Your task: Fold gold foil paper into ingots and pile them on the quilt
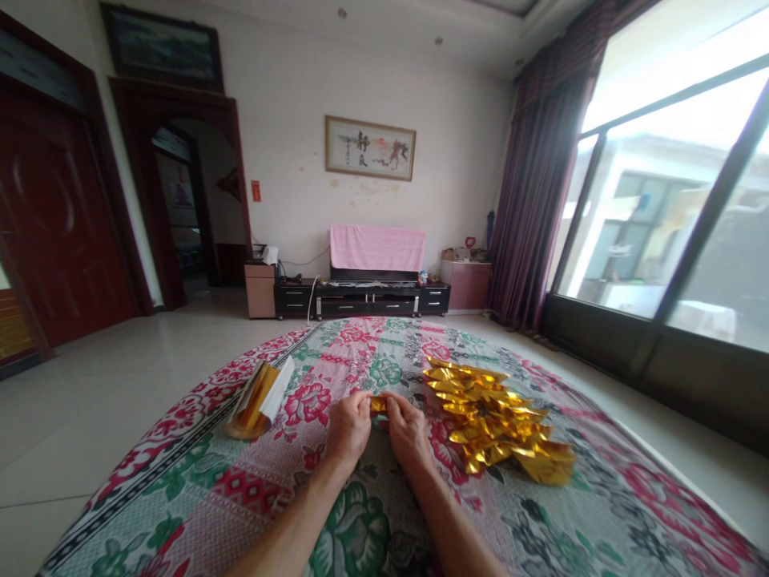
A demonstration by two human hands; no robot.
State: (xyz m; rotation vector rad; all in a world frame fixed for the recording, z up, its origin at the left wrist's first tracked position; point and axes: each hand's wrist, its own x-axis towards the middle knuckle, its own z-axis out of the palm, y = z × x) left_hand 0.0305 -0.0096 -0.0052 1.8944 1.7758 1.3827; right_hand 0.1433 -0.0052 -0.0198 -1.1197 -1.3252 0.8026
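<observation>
Between my two hands is a small folded piece of gold foil paper (378, 405), held above the patterned cloth. My left hand (350, 425) pinches its left end, and my right hand (407, 426) grips the right end; both sets of fingers are closed. Much of the piece is hidden by my fingers. To the right lies a spread of several folded gold foil pieces (498, 413), shiny and pointed at their ends. A curled stack of gold and white paper sheets (259, 401) rests to my left.
A round table under a floral cloth (384, 521) fills the foreground. Beyond it stand a low black cabinet (372, 303) and a screen draped with a pink cloth (377, 247). Purple curtains (534, 176) and a large window are on the right, a red door (54, 200) on the left.
</observation>
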